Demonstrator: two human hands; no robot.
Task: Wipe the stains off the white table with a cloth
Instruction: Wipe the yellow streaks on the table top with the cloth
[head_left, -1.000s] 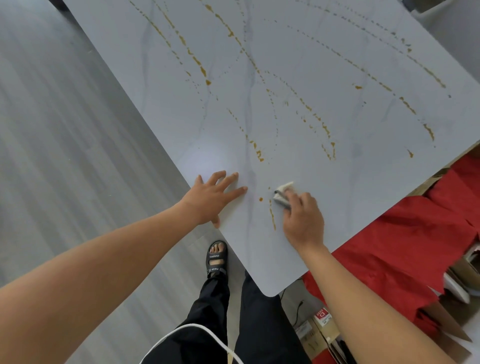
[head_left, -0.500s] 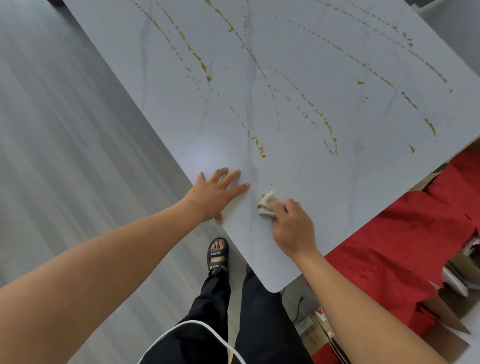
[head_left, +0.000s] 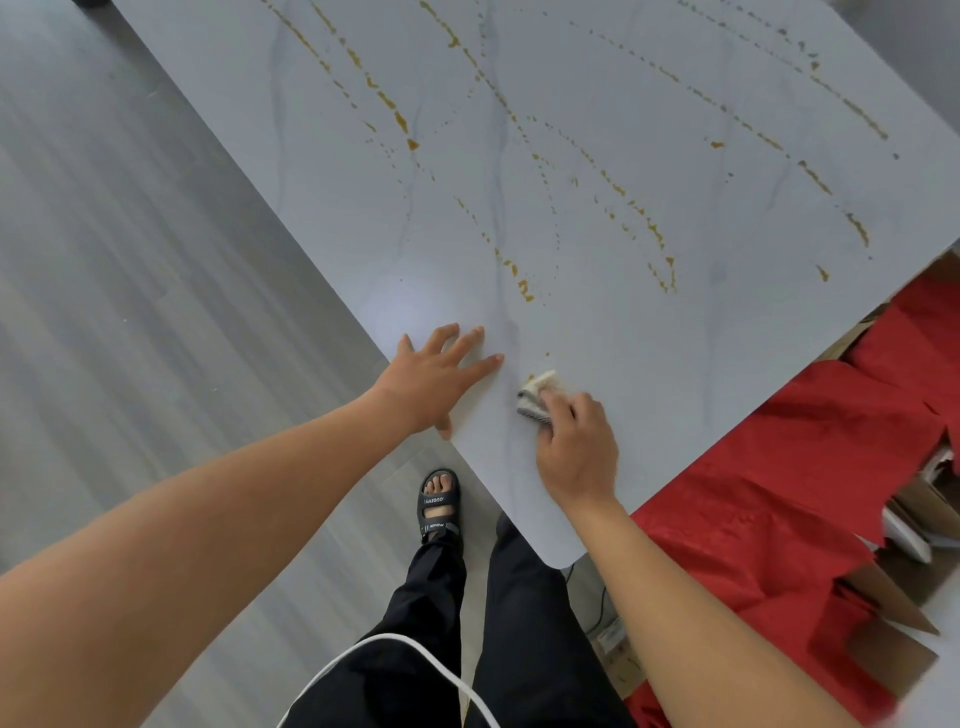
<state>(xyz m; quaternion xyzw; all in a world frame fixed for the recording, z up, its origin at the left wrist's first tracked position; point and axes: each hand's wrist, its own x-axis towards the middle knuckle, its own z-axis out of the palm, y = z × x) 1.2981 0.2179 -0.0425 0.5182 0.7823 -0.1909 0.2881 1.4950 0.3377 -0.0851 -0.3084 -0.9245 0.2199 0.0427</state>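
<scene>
Bench (head_left: 649, 364) is showing a smooth, faintly grey-veined, marble-look top with a soft sheen. Cloth (head_left: 535, 397) is looking ribbed and woven. Floor (head_left: 156, 312) is reading as matt wood grain. Red sheet (head_left: 753, 493) is lying crinkled beside matt cardboard (head_left: 883, 608).

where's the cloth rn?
Head view: the cloth is on the white table close to its near corner, held by the right hand, just right of the flat left hand.
</scene>
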